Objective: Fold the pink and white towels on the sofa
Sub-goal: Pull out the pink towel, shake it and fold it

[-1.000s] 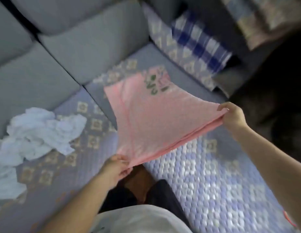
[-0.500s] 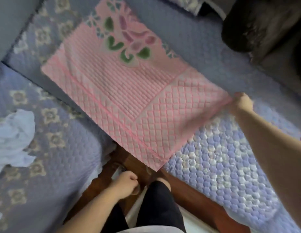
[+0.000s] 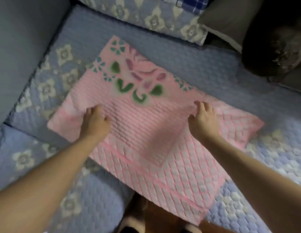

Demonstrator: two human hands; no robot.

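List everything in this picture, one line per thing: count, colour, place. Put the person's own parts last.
towel: one, pink with a green and purple flower pattern, spread flat on the sofa seat, near corner hanging over the front edge.
sofa cover: one, blue-lilac quilted with pale flowers, under the towel.
sofa back cushion: one, grey-blue, upper left.
checked cloth: one, blue and white, top edge.
dark furry thing: one, blackish, upper right; too blurred to identify.
floor: brown, bottom centre.
left hand: on the towel's left part, fingers on the fabric.
right hand: on the towel's right part, fingers spread.
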